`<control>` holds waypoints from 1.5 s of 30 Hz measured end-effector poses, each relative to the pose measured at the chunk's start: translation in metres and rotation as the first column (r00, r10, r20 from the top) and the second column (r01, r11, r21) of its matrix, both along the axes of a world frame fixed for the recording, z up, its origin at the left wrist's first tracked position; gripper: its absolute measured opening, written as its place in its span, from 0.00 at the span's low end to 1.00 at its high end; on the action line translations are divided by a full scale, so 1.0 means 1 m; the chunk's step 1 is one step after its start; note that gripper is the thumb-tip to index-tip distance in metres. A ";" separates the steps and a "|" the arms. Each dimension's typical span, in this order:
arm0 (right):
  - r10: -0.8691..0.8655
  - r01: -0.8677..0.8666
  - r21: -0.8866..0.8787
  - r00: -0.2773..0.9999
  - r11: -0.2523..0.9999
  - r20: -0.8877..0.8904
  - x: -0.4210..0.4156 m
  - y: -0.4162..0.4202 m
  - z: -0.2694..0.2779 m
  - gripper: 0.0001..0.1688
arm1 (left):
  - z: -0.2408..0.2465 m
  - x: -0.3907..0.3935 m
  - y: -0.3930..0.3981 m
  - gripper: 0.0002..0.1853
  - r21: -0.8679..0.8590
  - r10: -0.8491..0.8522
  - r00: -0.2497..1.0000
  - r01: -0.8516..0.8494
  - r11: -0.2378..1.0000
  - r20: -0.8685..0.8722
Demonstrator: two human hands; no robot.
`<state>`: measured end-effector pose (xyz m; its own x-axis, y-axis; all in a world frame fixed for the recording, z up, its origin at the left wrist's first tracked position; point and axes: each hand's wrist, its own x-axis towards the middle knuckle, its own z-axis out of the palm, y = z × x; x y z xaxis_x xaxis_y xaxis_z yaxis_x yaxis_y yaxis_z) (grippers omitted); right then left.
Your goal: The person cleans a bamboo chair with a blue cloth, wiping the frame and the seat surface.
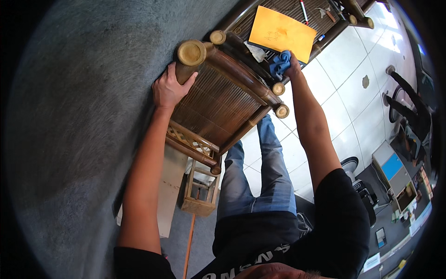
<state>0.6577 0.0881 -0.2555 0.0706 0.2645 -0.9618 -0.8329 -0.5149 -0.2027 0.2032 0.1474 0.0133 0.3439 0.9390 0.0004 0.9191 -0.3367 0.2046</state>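
My left hand (169,87) is wrapped around a thick upright bamboo post (191,54) at the corner of a dark brown bamboo bench (216,101), close to the grey wall. Its thumb and fingers sit on either side of the post, below the pale cut end. In my right hand (294,66) is a bunched blue cloth (281,63). That hand is over the end of a second bamboo piece with a slatted top, at the near edge of a yellow envelope (284,31) that bears handwriting. A crumpled pale paper (256,51) lies left of the cloth.
A red and white marker (304,12) and keys (325,13) lie beyond the envelope. A wooden stool (198,204) stands below the bench, beside a pale cabinet (172,185). White floor tiles (352,94) extend rightward. Another person (414,108) is at the far right, near desks.
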 end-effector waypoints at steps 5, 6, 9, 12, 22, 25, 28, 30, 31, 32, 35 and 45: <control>-0.174 0.204 0.288 0.977 0.936 -0.124 0.041 0.030 -0.009 0.23 | -0.009 0.010 0.003 0.35 0.020 -0.012 0.999 0.011 1.000 0.052; -0.160 0.225 0.412 0.970 0.883 -0.185 0.057 0.040 -0.005 0.22 | -0.012 0.015 0.006 0.35 0.008 -0.002 0.998 0.002 1.000 0.064; -0.195 0.261 0.402 0.961 0.878 -0.197 0.021 0.064 0.037 0.23 | 0.002 -0.010 -0.006 0.35 -0.023 0.025 1.000 -0.025 0.999 -0.014; -0.101 0.199 0.512 0.972 0.835 -0.213 0.079 0.076 0.037 0.23 | -0.011 0.005 0.002 0.35 0.001 0.012 0.999 -0.012 1.000 0.037; 0.172 -0.173 0.017 0.984 0.985 0.033 -0.010 0.038 0.020 0.32 | -0.005 0.008 0.003 0.36 -0.025 0.038 0.999 -0.037 0.999 0.018; 0.680 -0.757 -0.338 0.188 0.560 0.708 -0.032 0.024 0.019 0.47 | -0.004 0.017 0.006 0.36 -0.073 0.050 0.999 -0.049 0.996 0.000; 0.684 -0.788 -0.566 -0.275 0.243 0.676 -0.098 0.035 0.066 0.46 | 0.004 -0.001 -0.004 0.36 -0.088 0.075 0.995 -0.080 0.993 -0.061; 0.662 -0.764 -0.631 -0.404 0.136 0.631 -0.096 0.043 0.065 0.43 | 0.002 0.005 -0.001 0.36 -0.054 0.053 0.997 -0.056 0.997 -0.052; 0.645 -0.755 -0.643 -0.430 0.126 0.632 -0.095 0.044 0.062 0.42 | 0.001 0.006 0.001 0.36 -0.037 0.043 0.998 -0.044 0.998 -0.050; 0.627 -0.748 -0.654 -0.456 0.115 0.632 -0.095 0.044 0.058 0.41 | 0.000 0.006 0.002 0.36 -0.042 0.046 0.998 -0.047 0.998 -0.039; 0.625 -0.766 -0.626 -0.420 0.144 0.658 -0.090 0.038 0.040 0.39 | -0.002 0.010 0.002 0.35 -0.055 0.050 0.999 -0.051 0.997 -0.009; 0.642 -0.712 -0.588 -0.252 0.383 0.724 -0.087 0.031 0.043 0.46 | -0.005 0.007 0.002 0.35 -0.021 0.035 0.999 -0.035 0.999 0.021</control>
<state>0.5704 0.1195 -0.2130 0.4238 0.7853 -0.4514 0.7094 -0.5976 -0.3737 0.2098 0.1497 0.0082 0.3111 0.9503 -0.0123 0.9256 -0.3000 0.2309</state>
